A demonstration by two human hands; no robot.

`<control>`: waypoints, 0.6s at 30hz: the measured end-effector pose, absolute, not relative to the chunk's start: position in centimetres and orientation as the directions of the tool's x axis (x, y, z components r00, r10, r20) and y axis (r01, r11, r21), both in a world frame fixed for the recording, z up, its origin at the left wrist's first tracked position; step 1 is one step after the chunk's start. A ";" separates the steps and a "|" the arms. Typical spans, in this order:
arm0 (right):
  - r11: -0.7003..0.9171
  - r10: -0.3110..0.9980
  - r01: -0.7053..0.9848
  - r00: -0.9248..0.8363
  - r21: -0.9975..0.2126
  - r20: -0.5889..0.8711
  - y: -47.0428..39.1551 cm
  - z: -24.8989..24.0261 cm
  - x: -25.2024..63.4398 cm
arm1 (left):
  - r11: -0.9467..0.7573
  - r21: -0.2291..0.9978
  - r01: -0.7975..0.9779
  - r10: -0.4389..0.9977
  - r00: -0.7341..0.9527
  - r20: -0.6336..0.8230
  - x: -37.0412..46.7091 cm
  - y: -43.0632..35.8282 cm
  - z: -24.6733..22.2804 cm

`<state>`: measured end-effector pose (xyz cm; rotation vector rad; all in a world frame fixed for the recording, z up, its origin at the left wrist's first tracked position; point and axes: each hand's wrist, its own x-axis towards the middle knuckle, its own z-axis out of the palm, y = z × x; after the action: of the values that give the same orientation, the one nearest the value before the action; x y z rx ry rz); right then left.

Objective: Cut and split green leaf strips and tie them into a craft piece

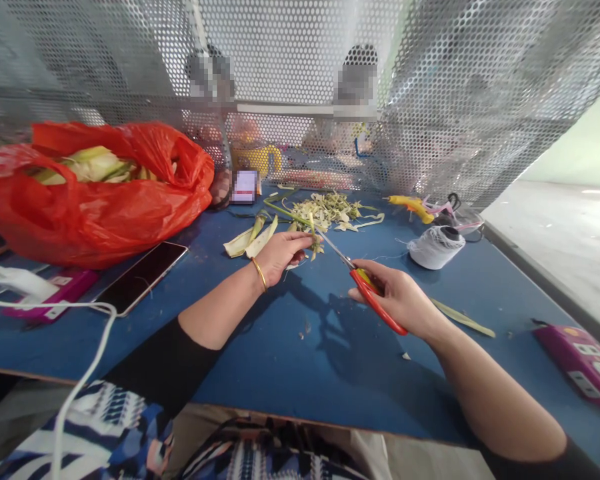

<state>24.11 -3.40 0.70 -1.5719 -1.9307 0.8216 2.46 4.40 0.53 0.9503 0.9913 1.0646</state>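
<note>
My left hand (278, 259), with a gold bangle at the wrist, pinches a small pale green husk piece (315, 245) between thumb and fingers. Red-handled scissors (380, 312) are gripped in my right hand (405, 297), their blades pointing up and left toward that piece. Whether the blades touch it, I cannot tell. Just beyond my left fingers lies a heap of cut husk bits (333, 208). Broader husk strips (247, 241) rest to the left of it. One narrow strip (465, 317) lies beyond my right wrist.
A red plastic bag (145, 200) of husks stands left, behind a phone (143, 277) and a purple power strip (80, 293). White thread cone (436, 248), yellow glue gun (415, 207) and another purple power strip (580, 363) are right. A perforated metal screen (290, 60) borders the back.
</note>
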 end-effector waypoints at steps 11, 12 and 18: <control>0.139 0.975 0.639 -0.223 -0.757 -0.009 -3.4 1.3 24.1 | 0.232 0.948 -0.217 0.955 0.234 -0.180 2.1 4.4 0.7; 0.140 0.973 0.630 -0.231 -0.764 -0.012 -3.4 1.4 24.0 | 0.234 0.950 -0.208 0.952 0.248 -0.180 2.1 4.4 0.7; 0.112 0.967 0.610 -0.249 -0.785 -0.055 -3.5 1.9 23.9 | 0.222 0.958 -0.178 0.942 0.291 -0.165 2.1 4.4 0.7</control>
<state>23.88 -3.46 1.88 -1.5275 -1.9167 0.9812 2.07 4.44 0.73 1.0340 0.9453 0.9592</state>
